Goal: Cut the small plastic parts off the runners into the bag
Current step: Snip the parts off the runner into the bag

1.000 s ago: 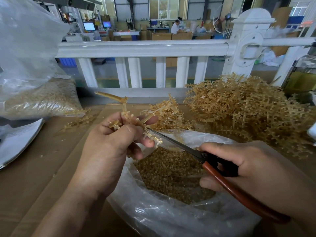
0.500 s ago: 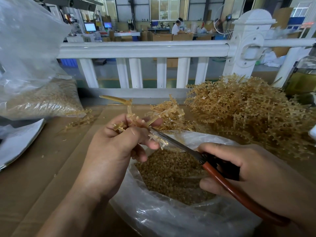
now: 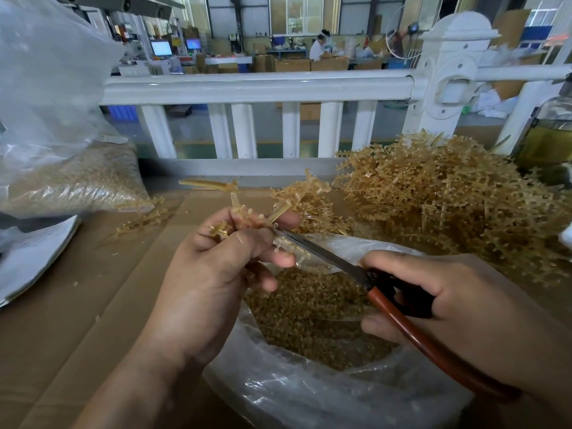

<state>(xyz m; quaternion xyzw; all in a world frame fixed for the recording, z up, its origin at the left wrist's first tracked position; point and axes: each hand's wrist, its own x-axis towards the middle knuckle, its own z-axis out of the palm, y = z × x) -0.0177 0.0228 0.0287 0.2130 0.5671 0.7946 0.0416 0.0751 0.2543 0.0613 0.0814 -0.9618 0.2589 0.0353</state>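
Note:
My left hand (image 3: 216, 274) pinches a tan plastic runner (image 3: 238, 209) with small parts on its branches, held just above the open clear plastic bag (image 3: 294, 394). My right hand (image 3: 458, 308) grips scissors (image 3: 328, 252) with red-brown handles; the blades lie against the runner's lower branch, beside my left fingertips. Inside the bag sits a heap of small tan cut parts (image 3: 309, 311). A big tangled pile of runners (image 3: 448, 205) rests at the right, behind the bag.
A second clear bag of tan parts (image 3: 71, 184) lies at the left, with white paper (image 3: 34, 258) below it. Loose runners (image 3: 142, 215) lie on the brown cardboard surface (image 3: 77, 320). A white railing (image 3: 257, 88) runs behind. A glass bottle (image 3: 551, 131) stands at far right.
The runner has shifted slightly in my left hand, and the scissor blades have slid further along its lower branch. Both hands stay over the bag.

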